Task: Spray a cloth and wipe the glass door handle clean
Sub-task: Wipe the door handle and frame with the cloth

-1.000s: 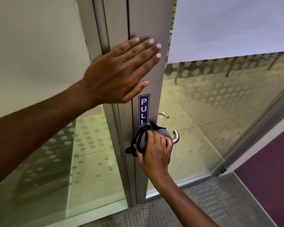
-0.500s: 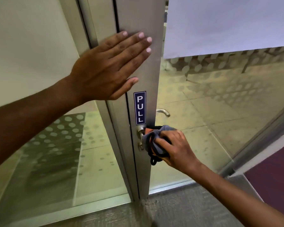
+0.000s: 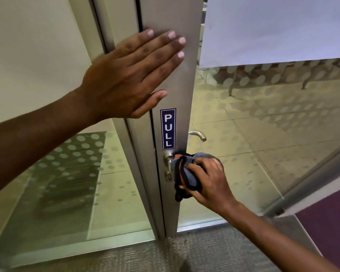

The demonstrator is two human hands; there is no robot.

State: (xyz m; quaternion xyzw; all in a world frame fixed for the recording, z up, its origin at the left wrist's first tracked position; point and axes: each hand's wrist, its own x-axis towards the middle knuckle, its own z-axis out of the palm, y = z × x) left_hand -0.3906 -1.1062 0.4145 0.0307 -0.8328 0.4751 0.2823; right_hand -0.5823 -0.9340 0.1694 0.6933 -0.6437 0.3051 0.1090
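Your left hand (image 3: 130,75) lies flat and fully open in the upper centre of the frame, palm and fingers pressed against the metal door frame (image 3: 171,20) above the PULL sign (image 3: 168,128); it holds nothing and appears to brace the door. Your right hand (image 3: 208,181), lower centre, is closed around a bunched grey cloth (image 3: 186,173) with a dark edge, and the cloth is wrapped over the door handle (image 3: 168,157) just below the sign. Only the handle's round base and the keyhole plate beneath it remain visible; the lever itself is hidden under the cloth. A second handle (image 3: 197,134) shows through the glass (image 3: 263,134) on the far side of the door. Judge the cloth as soft, light and compliant: it will fold around the lever, so grip it with the whole palm rather than the fingertips, keeping the loose tail at the bottom clear of the door edge. Judge the handle as rigid, smooth metal that is likely to turn under downward pressure and to be slippery if the cloth is damp. Take hold along the lever's length and wipe from base to tip. The spray bottle is not in view. Whether the cloth is damp cannot be determined.
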